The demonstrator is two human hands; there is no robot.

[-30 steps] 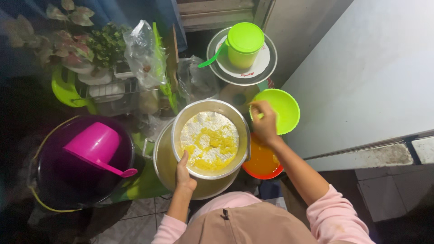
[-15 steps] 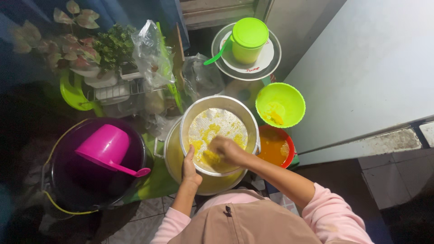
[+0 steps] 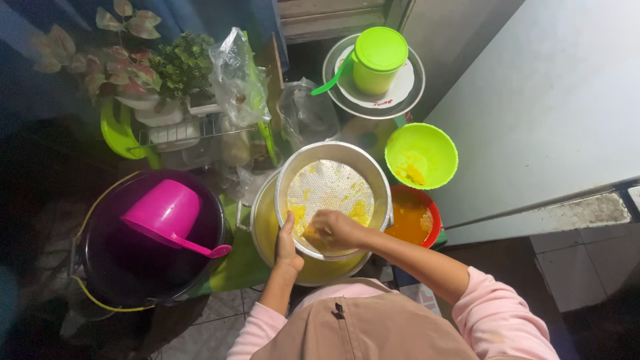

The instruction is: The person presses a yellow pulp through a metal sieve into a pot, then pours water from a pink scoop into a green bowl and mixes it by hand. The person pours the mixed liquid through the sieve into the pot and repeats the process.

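Two hands work at one metal sieve (image 3: pixel 333 197), which sits on top of a wider pot (image 3: pixel 267 230) holding yellow liquid. Landmark for all positions: the sieve.

Left hand (image 3: pixel 288 247): fingers curled over the sieve's near rim, gripping it. Right hand (image 3: pixel 333 230): inside the sieve at its near edge, fingers bunched loosely over yellow pulp (image 3: pixel 360 212); whether it actually pinches any pulp, I cannot tell. Most of the mesh is bare, with pulp left only along the near side and in small flecks.

Surroundings: red bowl (image 3: pixel 417 220) of orange liquid just right of the sieve, touching or nearly touching the pot. Green bowl (image 3: pixel 421 155) beyond it, to the sieve's upper right, with a little yellow residue. Green lidded cup (image 3: pixel 377 59) on a plate (image 3: pixel 407 93) behind the sieve. Dark bucket (image 3: pixel 150 240) with a pink scoop (image 3: pixel 167 215) to the left. Plastic bags (image 3: pixel 240 80) and plants behind left.

Risks, as judged:
- Sieve rests off-centre on the pot, shifted right. Pressing on the near edge could tip it; only the left grip counters this.
- A hard sweep toward the rim could push pulp over into the strained liquid.
- Right forearm passes close above the red bowl; a dropped elbow could knock it.
- Mesh could clog, so liquid pools.
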